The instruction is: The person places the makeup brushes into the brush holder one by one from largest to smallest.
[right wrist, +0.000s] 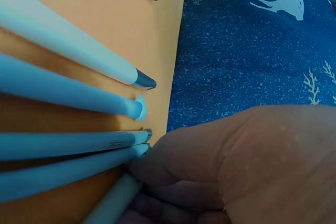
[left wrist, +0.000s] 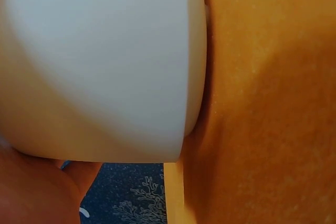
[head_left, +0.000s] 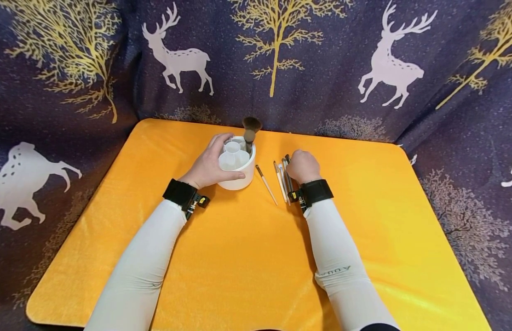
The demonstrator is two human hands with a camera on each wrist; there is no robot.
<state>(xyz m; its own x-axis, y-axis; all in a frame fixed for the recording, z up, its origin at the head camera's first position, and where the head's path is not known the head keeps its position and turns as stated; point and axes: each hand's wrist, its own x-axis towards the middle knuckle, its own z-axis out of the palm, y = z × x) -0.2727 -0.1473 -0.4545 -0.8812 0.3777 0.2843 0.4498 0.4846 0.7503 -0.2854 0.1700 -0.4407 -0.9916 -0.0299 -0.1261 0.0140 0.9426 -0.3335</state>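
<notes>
My left hand (head_left: 207, 166) grips a round white brush holder (head_left: 236, 184), its thumb along the near side and its fingers over the far rim. Inside, the holder has several compartments around a central ring, and a large fluffy makeup brush (head_left: 251, 126) stands upright at its right side. The holder's smooth wall (left wrist: 105, 66) fills much of the left wrist view. My right hand (head_left: 304, 166), fingers curled, pinches a pale-handled makeup brush (right wrist: 114, 200) at the right of a row of brushes; the rest of that brush is hidden. Several slim makeup brushes (right wrist: 68, 85) lie beside the thumb.
One thin makeup brush (head_left: 267, 185) lies apart, between the holder and the row. Everything stands on a table with an orange cloth (head_left: 247, 257). Behind its far edge hangs a dark blue curtain (head_left: 322, 87) with deer and trees.
</notes>
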